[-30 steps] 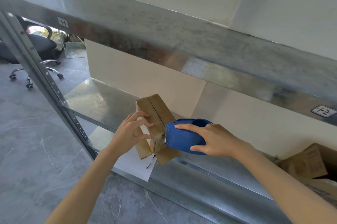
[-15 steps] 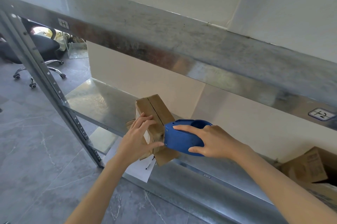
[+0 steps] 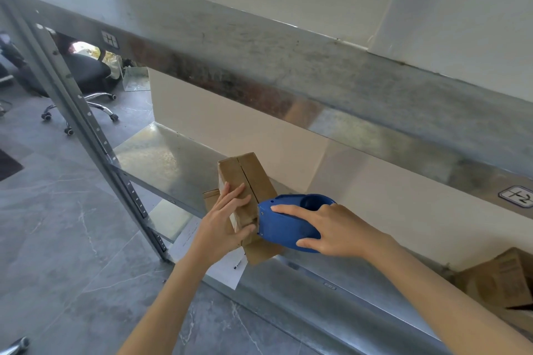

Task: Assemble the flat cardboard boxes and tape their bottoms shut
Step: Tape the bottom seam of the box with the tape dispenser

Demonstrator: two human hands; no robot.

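Since a second ago the left hand [image 3: 222,224] has slid up from the box's near edge and flattened onto its face. The right hand [image 3: 336,229] and dispenser [image 3: 288,227] have barely shifted.

The left fingers lie straight and close together across the box [image 3: 251,175], pressing it, with the thumb stretched toward the dispenser's nose; they grip nothing. The right hand grips the dispenser, with the index finger straight along its top, the thumb along its lower side and the other fingers hidden behind it. The nose touches the box just right of the left thumb.

The box is plain brown cardboard, oblong and tilted. Its two flaps meet in a dark straight seam running away from the hands. The dispenser is smooth blue plastic, rounded, with a hollow at its back.

Under both hands runs a dull galvanised shelf [image 3: 346,291], and the box's lower corner sits at its edge. Below the left wrist a white paper [image 3: 225,272] overhangs that edge. Well beyond the right forearm lie brown cartons [image 3: 501,282]. Left of the left arm are a grey veined floor [image 3: 57,224] and a black wheeled chair [image 3: 86,74].
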